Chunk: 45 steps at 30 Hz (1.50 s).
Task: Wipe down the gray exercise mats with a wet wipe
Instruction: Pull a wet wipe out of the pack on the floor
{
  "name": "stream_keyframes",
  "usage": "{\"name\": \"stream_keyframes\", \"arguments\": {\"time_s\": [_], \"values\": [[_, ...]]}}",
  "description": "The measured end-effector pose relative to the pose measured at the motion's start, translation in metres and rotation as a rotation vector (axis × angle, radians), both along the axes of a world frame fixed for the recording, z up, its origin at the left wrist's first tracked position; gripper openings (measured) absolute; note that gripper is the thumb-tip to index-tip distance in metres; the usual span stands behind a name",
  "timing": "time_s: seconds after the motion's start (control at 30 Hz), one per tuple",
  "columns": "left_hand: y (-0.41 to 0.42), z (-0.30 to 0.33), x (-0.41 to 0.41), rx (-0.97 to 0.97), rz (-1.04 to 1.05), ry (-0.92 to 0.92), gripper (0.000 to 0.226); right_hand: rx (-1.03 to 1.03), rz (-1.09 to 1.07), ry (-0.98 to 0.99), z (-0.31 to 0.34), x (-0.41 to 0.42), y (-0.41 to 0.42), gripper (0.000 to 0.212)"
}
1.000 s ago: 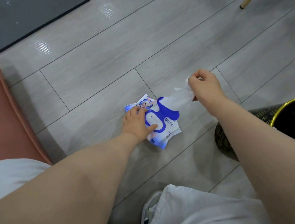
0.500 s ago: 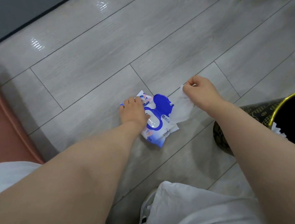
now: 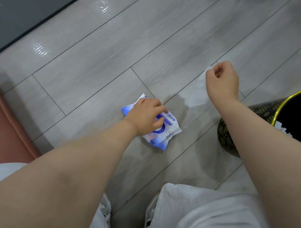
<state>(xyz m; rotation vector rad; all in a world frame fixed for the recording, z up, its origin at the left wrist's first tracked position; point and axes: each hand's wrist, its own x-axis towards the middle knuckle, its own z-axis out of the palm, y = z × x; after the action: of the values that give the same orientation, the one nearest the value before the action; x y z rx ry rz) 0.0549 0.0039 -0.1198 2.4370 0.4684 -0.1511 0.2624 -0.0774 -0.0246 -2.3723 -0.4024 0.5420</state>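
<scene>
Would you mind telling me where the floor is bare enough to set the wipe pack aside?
Bare floor lies between the gray mat and the wipe pack. It is crowded near the bin and the right hand holding the wipe.

Bare forearms, white trousers (image 3: 217, 222), white sneakers (image 3: 148, 225) (black side stripes)
</scene>
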Motion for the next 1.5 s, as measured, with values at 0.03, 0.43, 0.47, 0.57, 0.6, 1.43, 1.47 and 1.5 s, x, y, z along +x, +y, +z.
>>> {"name": "stream_keyframes", "arguments": {"time_s": [0.03,0.43,0.47,0.57,0.6,1.43,1.47,1.5], "values": [[-0.005,-0.001,-0.009,-0.002,-0.026,0.009,0.047,0.019,-0.006,-0.016,0.001,0.001,0.002,0.006],[-0.038,-0.004,-0.060,0.188,-0.206,0.422,0.066,0.021,0.142,0.064,-0.013,-0.011,0.013,0.007],[-0.042,-0.003,-0.061,0.207,-0.196,0.461,0.067,0.014,0.158,0.071,-0.014,-0.012,0.013,0.008],[-0.053,-0.003,-0.059,0.225,-0.170,0.543,0.070,-0.011,0.199,0.081,-0.017,-0.015,0.016,0.010],[-0.055,-0.003,-0.058,0.232,-0.172,0.561,0.071,-0.013,0.207,0.088,-0.018,-0.016,0.017,0.010],[0.090,0.137,0.032,-0.775,0.535,-0.160,0.026,0.268,0.265,0.324,0.056,-0.057,0.074,0.013],[0.096,0.143,0.026,-0.759,0.519,-0.119,0.012,0.276,0.257,0.320,0.062,-0.061,0.076,0.011],[0.103,0.149,0.019,-0.741,0.499,-0.087,0.002,0.290,0.246,0.319,0.067,-0.065,0.079,0.008]]}}
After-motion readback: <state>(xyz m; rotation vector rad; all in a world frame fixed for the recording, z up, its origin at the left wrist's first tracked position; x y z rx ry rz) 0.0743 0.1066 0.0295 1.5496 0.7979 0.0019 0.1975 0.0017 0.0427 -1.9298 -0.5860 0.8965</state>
